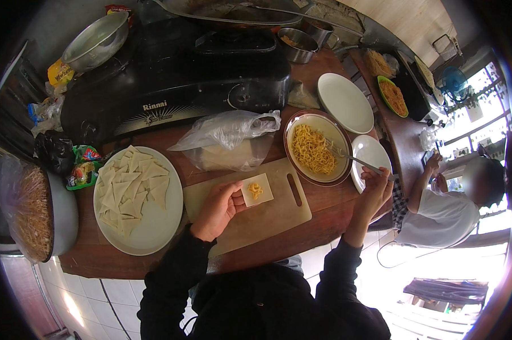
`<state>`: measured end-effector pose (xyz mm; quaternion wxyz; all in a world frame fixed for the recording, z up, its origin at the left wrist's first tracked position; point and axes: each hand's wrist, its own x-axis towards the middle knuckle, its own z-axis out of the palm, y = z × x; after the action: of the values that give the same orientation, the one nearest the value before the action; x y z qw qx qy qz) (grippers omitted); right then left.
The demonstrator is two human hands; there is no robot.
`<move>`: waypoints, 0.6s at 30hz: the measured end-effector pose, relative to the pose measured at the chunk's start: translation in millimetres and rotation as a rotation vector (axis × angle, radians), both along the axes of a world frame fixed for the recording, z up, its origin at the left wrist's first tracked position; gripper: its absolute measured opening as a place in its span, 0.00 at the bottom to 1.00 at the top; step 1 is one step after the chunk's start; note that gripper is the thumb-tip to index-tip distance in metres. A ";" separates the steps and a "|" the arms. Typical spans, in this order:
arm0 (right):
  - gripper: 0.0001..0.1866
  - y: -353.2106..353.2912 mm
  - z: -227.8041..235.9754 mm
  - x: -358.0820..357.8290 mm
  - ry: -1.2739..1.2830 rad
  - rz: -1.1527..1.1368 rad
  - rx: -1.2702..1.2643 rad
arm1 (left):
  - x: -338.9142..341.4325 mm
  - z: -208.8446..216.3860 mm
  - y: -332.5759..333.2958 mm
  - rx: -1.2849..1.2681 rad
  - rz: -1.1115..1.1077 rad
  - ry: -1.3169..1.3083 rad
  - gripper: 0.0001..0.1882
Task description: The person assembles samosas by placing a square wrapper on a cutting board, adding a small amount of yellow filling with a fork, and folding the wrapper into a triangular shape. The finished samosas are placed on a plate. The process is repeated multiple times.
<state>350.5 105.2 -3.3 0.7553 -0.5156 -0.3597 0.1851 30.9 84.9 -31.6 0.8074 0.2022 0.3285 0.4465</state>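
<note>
My left hand (pixel 217 211) holds a square dough wrapper (pixel 267 196) by its left edge, above the cutting board (pixel 250 229). A small heap of yellow noodles (pixel 255 190) lies on the wrapper's middle. My right hand (pixel 376 187) is closed round the handle of a metal fork (pixel 365 164), whose head reaches into the noodles (pixel 312 153) in a brown-rimmed bowl (pixel 291 164). To the left, a large white plate (pixel 154 238) carries several folded, triangular dough pieces (pixel 132 187). Behind the board lies a clear plastic bag (pixel 233 139) with pale wrappers inside.
A black gas stove (pixel 176 85) with a wok (pixel 227 14) fills the back. Two white plates, an oval one (pixel 345 102) and another (pixel 372 156), sit by the bowl. At far left stands a bagged tub (pixel 66 221). Another person (pixel 443 209) works at right.
</note>
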 end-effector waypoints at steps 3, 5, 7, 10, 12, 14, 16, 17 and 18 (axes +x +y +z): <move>0.10 -2.1 8.3 -1.1 0.047 -0.012 0.010 | 0.1 -0.5 0.8 -0.004 -0.003 -0.014 0.16; 0.10 -4.6 15.4 -4.7 0.074 0.004 0.024 | 0.2 -0.4 0.6 -0.011 0.005 -0.022 0.17; 0.10 -7.7 23.3 -10.8 0.111 0.036 0.044 | 0.0 0.2 0.3 -0.019 0.005 -0.029 0.17; 0.11 -12.8 35.5 -23.1 0.155 0.120 0.054 | 0.8 0.8 -0.5 -0.035 0.016 -0.053 0.17; 0.11 -18.2 40.7 -33.9 0.135 0.216 0.039 | 0.4 0.9 -0.7 -0.044 0.021 -0.064 0.17; 0.11 -23.7 42.1 -44.7 0.133 0.209 -0.050 | 0.7 0.8 0.2 -0.048 0.015 -0.073 0.17; 0.11 -25.4 37.9 -55.2 0.162 0.252 -0.082 | 0.4 0.9 0.1 -0.040 0.015 -0.074 0.17; 0.12 -24.5 33.1 -60.9 0.202 0.285 -0.076 | 0.4 1.0 0.0 -0.036 0.014 -0.076 0.17; 0.12 -24.7 28.8 -65.4 0.241 0.364 -0.052 | 0.3 1.1 -0.2 -0.036 0.012 -0.074 0.18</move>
<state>285.1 80.5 25.5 0.7335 -0.4356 -0.3491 0.3877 31.2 84.7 -30.6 0.8199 0.1687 0.3075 0.4525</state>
